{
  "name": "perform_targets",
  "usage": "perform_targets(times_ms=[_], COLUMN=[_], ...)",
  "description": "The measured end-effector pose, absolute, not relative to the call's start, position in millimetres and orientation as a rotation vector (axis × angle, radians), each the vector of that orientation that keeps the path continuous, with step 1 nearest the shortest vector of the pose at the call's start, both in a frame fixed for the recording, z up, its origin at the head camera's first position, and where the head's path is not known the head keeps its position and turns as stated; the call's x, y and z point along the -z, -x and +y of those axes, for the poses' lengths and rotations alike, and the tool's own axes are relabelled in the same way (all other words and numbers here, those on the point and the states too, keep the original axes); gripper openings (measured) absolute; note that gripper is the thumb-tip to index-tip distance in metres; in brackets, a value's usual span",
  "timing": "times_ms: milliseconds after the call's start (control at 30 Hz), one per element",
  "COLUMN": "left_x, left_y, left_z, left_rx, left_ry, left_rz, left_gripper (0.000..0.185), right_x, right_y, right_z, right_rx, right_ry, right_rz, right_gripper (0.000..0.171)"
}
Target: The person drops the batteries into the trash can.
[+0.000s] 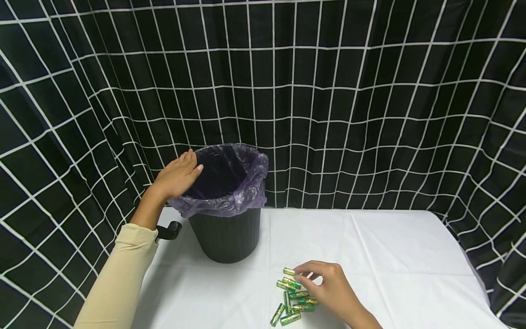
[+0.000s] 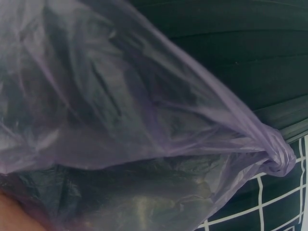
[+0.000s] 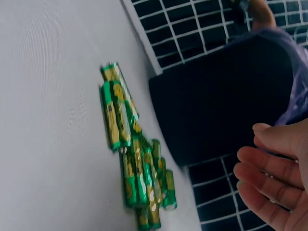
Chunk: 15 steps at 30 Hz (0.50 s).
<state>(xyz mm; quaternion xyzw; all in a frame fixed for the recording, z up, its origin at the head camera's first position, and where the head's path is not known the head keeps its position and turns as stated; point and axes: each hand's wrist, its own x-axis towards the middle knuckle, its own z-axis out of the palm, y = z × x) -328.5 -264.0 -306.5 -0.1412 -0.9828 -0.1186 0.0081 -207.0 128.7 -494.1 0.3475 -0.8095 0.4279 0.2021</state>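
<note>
We see a white cloth-covered surface (image 1: 390, 256) in front of a black backdrop with a white grid (image 1: 370, 114). From the head view, a black bin (image 1: 226, 235) stands at the far left of the surface, lined with a thin purple bag (image 1: 246, 192) folded over its rim. Our left hand (image 1: 177, 176), in a cream sleeve (image 1: 119, 278), rests on the bin's left rim with fingers laid fairly straight over the bag; its grip looks relaxed, not closed round anything we can make out. Near us, at centre, a small heap of green and gold batteries (image 1: 292, 297) lies on the surface. Our right hand (image 1: 328, 288) sits just right of the heap, fingers curled down to the nearest batteries; whether the grip has hold of one is hidden by the fingers themselves. The right wrist view adds what the head view cannot: the batteries (image 3: 137, 163) lie side by side and overlapped, with the bin's dark wall (image 3: 216, 106) beyond them, and the fingertips (image 3: 269, 173) show at the frame's right edge, slightly bent and apart from the heap in this view, with nothing seen between them. The left wrist view is almost filled with the crinkled purple bag (image 2: 144, 106), gathered to a twist at the right, with the bin's ribbed dark wall (image 2: 250, 53) behind; the hand itself is cut off there.
</note>
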Motion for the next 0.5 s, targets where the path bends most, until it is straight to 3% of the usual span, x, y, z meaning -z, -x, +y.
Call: perform_targets(times_ms=[500], left_x=[308], left_y=[330], left_z=[-264], left_rx=[0.347], left_ry=[0.448], left_rz=[-3.064], left_gripper=[0.066], right_x=[519], right_y=[225], right_z=[152], right_rx=[-1.4], right_ry=[-0.914], right_rz=[-2.519], right_gripper=[0.009])
